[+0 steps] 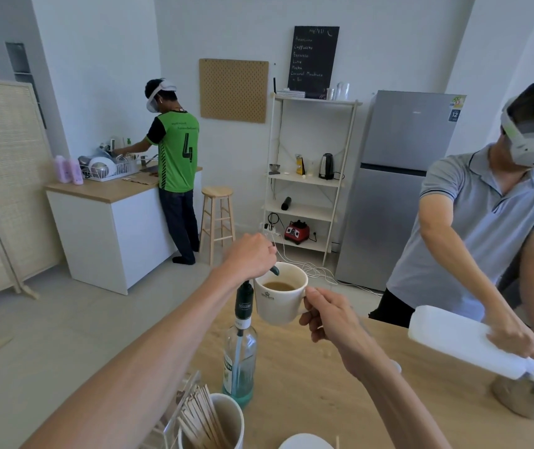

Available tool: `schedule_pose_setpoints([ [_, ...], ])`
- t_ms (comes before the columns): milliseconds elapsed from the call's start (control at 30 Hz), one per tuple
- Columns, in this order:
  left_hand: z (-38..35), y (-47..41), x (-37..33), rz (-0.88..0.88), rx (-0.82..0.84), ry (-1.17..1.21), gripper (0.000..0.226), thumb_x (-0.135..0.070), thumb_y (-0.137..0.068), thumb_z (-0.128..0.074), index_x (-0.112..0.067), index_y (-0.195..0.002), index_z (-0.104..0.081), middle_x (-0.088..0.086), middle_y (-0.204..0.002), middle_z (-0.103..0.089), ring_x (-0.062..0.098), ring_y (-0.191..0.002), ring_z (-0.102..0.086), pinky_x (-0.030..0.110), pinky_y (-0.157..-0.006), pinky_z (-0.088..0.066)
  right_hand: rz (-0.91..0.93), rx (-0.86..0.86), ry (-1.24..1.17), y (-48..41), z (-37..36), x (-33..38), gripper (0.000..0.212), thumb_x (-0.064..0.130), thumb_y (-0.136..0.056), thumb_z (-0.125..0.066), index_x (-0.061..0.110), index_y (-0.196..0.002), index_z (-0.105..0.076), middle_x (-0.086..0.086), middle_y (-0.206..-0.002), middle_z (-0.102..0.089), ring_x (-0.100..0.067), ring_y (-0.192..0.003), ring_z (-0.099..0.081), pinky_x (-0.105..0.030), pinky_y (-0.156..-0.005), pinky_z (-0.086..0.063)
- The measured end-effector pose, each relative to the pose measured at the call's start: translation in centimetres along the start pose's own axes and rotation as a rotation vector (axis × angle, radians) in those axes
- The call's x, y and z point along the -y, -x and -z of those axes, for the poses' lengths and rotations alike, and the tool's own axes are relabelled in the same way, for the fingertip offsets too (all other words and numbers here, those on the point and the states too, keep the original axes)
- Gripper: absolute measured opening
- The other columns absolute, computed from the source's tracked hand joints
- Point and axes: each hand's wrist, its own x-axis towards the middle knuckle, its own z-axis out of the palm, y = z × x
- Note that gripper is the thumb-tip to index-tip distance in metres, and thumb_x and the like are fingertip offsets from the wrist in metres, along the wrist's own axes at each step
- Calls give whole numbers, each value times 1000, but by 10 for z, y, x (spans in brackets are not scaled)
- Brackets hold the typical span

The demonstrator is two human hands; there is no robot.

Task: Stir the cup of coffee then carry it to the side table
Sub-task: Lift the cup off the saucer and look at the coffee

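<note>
Cup (280,294): aloft above table (317,384), handle pinched in right hand (327,314). Spoon (274,271): gripped by left hand (251,256), bowl at rim. Stirring apparently underway; carrying to side table pending.

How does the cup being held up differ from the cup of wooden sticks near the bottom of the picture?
The held cup is in the air, gripped at its handle by the right hand; the stick cup stands on the wooden table. The held cup contains brown coffee and carries a dark printed logo; the stick cup is packed with wooden sticks, with no logo visible. Both are pale.
</note>
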Motion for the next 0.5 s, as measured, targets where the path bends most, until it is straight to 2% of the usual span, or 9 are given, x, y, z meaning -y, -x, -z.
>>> schedule_pose_setpoints([
  [100,-2,-1,1,5,11,-4,48,-17,-105,-43,-15,-57,-40,1,-57,-44,13,-53,-41,28,-50,-27,-1,-4,-1,-1,1,-2,37,38,-101,-47,16,-73,-57,-7,-69,-63,-17,-63,-50,-33,-57,-44],
  [267,-2,2,-1,5,20,-17,47,-16,-105,-43,-15,-58,-42,1,-61,-47,15,-56,-43,28,-50,-27,-6,-10,-1,-3,1,-7,37,37,-100,-47,17,-70,-56,-6,-67,-62,-18,-62,-49,-33,-56,-43],
  [367,-8,3,3,13,46,-32,46,-18,-105,-42,-14,-59,-43,5,-71,-55,19,-63,-49,28,-52,-29,-6,-12,-1,-2,2,-9,37,36,-101,-47,16,-71,-57,-7,-68,-62,-17,-62,-50,-32,-55,-44],
  [500,-11,4,5,22,61,-34,45,-18,-104,-42,-15,-59,-44,3,-68,-52,19,-65,-50,30,-55,-32,-24,-12,6,-3,1,-15,37,36,-101,-47,16,-72,-58,-5,-67,-62,-16,-61,-51,-31,-56,-44],
])
